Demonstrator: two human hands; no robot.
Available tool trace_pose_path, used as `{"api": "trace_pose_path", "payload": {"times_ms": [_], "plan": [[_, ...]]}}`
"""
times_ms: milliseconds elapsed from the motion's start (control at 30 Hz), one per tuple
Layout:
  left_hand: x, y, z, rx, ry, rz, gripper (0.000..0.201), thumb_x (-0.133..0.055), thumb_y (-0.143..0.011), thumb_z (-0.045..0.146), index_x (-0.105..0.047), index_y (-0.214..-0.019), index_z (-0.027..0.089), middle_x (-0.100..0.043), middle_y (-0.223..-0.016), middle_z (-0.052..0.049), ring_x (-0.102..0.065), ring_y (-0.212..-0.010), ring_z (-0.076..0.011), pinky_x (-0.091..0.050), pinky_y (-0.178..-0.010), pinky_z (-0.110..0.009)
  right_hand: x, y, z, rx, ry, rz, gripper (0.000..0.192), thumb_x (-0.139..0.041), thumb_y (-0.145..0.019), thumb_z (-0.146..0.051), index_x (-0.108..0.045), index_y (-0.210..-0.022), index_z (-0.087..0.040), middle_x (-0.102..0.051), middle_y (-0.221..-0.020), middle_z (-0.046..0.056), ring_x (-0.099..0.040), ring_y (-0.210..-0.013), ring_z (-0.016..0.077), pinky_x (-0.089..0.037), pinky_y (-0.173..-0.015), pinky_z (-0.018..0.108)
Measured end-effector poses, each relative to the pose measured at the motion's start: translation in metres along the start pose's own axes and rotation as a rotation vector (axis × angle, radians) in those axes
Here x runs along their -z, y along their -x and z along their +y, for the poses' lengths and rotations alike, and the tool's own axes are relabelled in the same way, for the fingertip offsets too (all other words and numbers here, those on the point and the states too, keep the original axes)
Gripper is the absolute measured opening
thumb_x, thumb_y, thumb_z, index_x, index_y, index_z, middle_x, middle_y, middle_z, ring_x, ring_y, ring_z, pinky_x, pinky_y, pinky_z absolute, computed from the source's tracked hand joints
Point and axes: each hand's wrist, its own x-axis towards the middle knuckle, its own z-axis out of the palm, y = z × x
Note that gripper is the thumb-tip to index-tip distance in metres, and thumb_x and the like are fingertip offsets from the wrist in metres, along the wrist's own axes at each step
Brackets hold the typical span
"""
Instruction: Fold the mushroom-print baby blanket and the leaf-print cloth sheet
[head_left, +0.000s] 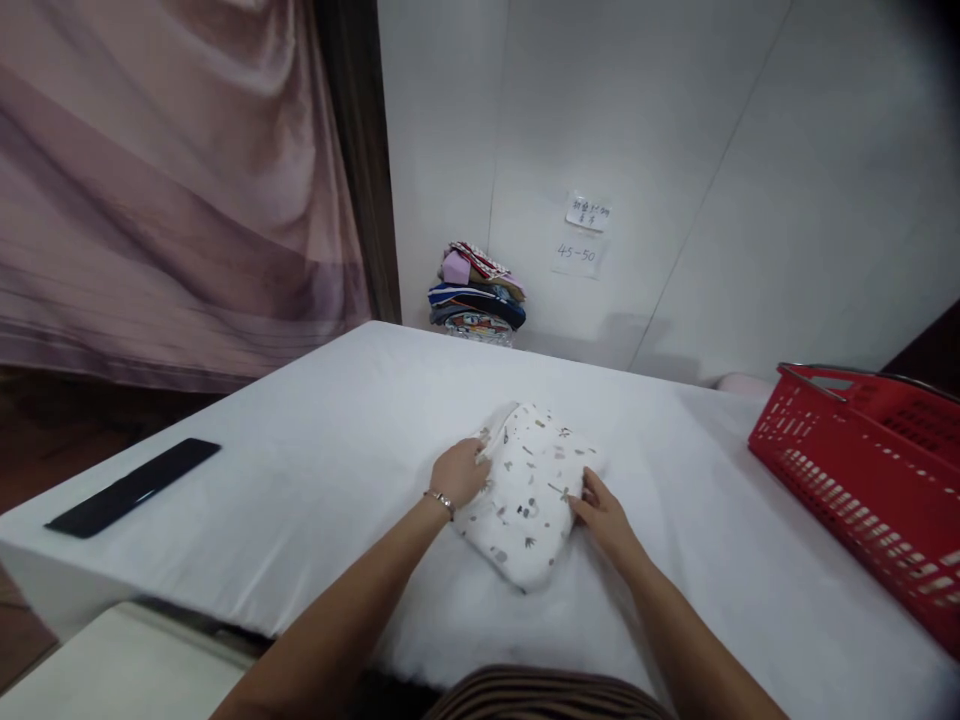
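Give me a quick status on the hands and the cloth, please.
Left hand and right hand flat on folded cloth. Cloth lies on table. Red basket off right, clear.

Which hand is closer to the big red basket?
Right. The right hand rests on the folded cloth's edge on the red basket side; the left hand sits on the cloth's far side.

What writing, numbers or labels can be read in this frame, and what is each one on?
"45-50": handwritten on the lower paper note stuck to the white wall.
Upper paper note: handwritten characters, too small and blurred to read.
Folded printed cloth under the left hand and right hand: small patterns only, no text.
Red basket, black flat bar, stack of folded clothes: no readable text.
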Motion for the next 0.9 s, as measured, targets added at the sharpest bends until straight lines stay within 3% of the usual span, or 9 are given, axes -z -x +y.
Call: {"api": "trace_pose_path", "payload": {"times_ms": [67,133,233,333,467,600,667,800,900], "plan": [[0.001,0.013,0.024,-0.146,0.037,0.049,0.023,-0.048,-0.077,0.025,-0.059,-0.098,0.022,-0.063,-0.105,-0.003,-0.056,-0.095,-0.0188,-0.041,-0.08,-0.029,0.008,0.004,-0.011,0.104,0.15,0.071,0.052,-0.071,-0.062,-0.039,-0.063,-0.109,-0.02,-0.052,-0.129,0.01,-0.049,-0.115,0.0283,-0.047,-0.087,0.039],[-0.006,0.034,0.051,-0.3,0.058,0.038,0.024,-0.048,-0.076,0.021,-0.059,-0.097,0.023,-0.063,-0.102,-0.002,-0.056,-0.094,-0.0183,-0.041,-0.08,-0.029,0.012,0.013,-0.025,0.095,0.138,0.044,0.049,-0.067,-0.067,-0.046,-0.063,-0.108,-0.02,-0.059,-0.119,0.01,-0.055,-0.106,0.0266,-0.05,-0.08,0.037],[-0.029,0.068,0.086,-0.554,0.046,-0.142,0.023,-0.051,-0.071,0.017,-0.059,-0.092,0.023,-0.064,-0.096,-0.002,-0.058,-0.09,-0.019,-0.043,-0.077,-0.029,0.011,0.029,-0.041,-0.08,-0.1,-0.122,0.057,-0.059,-0.075,-0.054,-0.056,-0.12,-0.019,-0.067,-0.1,0.009,-0.063,-0.088,0.0238,-0.052,-0.069,0.035],[-0.048,0.089,0.104,-0.691,0.01,-0.297,0.024,-0.05,-0.071,0.016,-0.059,-0.093,0.02,-0.064,-0.093,-0.004,-0.059,-0.088,-0.0206,-0.044,-0.074,-0.03,0.01,0.039,-0.041,-0.1,-0.271,-0.084,0.056,-0.062,-0.074,-0.05,-0.055,-0.121,-0.021,-0.066,-0.109,0.007,-0.061,-0.099,0.024,-0.052,-0.079,0.035],[-0.038,0.083,0.107,-0.635,0.06,-0.414,0.018,-0.052,-0.077,0.03,-0.062,-0.089,0.023,-0.065,-0.086,-0.001,-0.06,-0.08,-0.0187,-0.044,-0.069,-0.029,0.016,0.044,-0.022,-0.1,-0.316,-0.023,0.058,-0.068,-0.071,-0.042,-0.052,-0.123,-0.022,-0.061,-0.119,0.005,-0.056,-0.11,0.0237,-0.046,-0.093,0.037],[-0.012,0.056,0.103,-0.528,0.09,-0.29,0.023,-0.048,-0.081,0.037,-0.062,-0.091,0.022,-0.064,-0.088,-0.001,-0.058,-0.08,-0.0171,-0.043,-0.071,-0.029,0.02,0.047,-0.01,-0.067,-0.256,-0.021,0.057,-0.067,-0.072,-0.042,-0.053,-0.123,-0.021,-0.061,-0.119,0.007,-0.055,-0.111,0.0245,-0.043,-0.096,0.04],[-0.009,0.046,0.102,-0.473,0.09,-0.259,0.028,-0.049,-0.08,0.041,-0.06,-0.097,0.022,-0.062,-0.096,-0.003,-0.058,-0.083,-0.0184,-0.043,-0.072,-0.029,0.019,0.048,-0.011,-0.044,-0.212,-0.025,0.056,-0.065,-0.074,-0.045,-0.053,-0.122,-0.021,-0.061,-0.118,0.007,-0.052,-0.114,0.0245,-0.04,-0.098,0.041],[-0.028,0.044,0.101,-0.485,0.075,-0.316,0.038,-0.058,-0.072,0.046,-0.057,-0.103,0.023,-0.06,-0.101,-0.004,-0.057,-0.087,-0.0208,-0.042,-0.07,-0.029,0.021,0.05,-0.026,0.015,-0.07,-0.078,0.046,-0.062,-0.075,-0.049,-0.063,-0.11,-0.019,-0.064,-0.112,0.007,-0.048,-0.118,0.0249,-0.033,-0.103,0.041],[-0.047,0.049,0.1,-0.512,0.007,-0.306,0.02,-0.055,-0.076,0.037,-0.058,-0.088,0.022,-0.062,-0.092,-0.004,-0.057,-0.087,-0.0208,-0.04,-0.069,-0.029,0.024,0.054,-0.044,0.082,0.067,-0.213,0.039,-0.062,-0.074,-0.048,-0.068,-0.1,-0.02,-0.067,-0.103,0.006,-0.05,-0.114,0.0261,-0.034,-0.101,0.04]]}}
